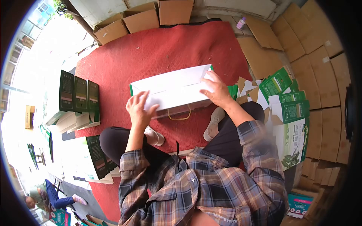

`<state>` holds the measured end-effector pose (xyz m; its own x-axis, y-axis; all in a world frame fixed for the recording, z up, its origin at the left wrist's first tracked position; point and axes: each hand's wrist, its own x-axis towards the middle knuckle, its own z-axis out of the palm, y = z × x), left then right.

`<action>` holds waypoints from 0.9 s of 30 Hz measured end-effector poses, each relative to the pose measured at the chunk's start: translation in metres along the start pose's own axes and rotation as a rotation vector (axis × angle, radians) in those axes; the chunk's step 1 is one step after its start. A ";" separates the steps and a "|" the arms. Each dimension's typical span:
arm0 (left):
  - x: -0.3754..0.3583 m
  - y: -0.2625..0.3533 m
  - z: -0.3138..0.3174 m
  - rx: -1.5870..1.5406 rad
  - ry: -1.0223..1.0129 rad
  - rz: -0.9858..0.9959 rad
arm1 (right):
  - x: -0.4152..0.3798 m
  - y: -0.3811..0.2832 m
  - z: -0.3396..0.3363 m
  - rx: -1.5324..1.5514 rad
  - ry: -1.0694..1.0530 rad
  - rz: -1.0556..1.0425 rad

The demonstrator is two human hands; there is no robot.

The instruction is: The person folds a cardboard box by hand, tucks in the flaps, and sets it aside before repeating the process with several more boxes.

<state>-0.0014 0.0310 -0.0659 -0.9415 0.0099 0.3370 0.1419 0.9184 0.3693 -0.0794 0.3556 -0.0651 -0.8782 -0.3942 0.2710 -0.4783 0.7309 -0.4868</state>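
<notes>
A white-lined carton (pixel 177 90) with green edges stands in front of me, between my feet, its white inside turned upward. A yellowish rope handle (pixel 179 118) hangs from its near side. My left hand (pixel 140 110) is at the near left corner, thumb and fingers bent around the white board, which is blurred there. My right hand (pixel 218 89) holds the right end, with the thumb low on the white board and the fingers at the upper edge. Parts of both ends are hidden behind the hands.
Dark green printed cartons (pixel 80 92) stand to the left on the red mat (pixel 117 56). Flattened green-and-white cartons (pixel 294 111) lie at the right beside stacked brown cardboard (pixel 316 79). Open brown boxes (pixel 141 19) line the back. Another person's leg (pixel 58 196) shows lower left.
</notes>
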 end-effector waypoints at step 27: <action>-0.009 -0.054 -0.009 -1.267 -0.108 -0.795 | -0.004 0.032 -0.046 1.112 -0.019 0.950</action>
<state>0.0024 -0.0224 -0.0817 -0.9074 -0.2332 -0.3497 -0.2937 -0.2434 0.9244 -0.0911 0.4064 -0.0431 -0.8550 -0.0329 -0.5175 0.5184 -0.0794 -0.8514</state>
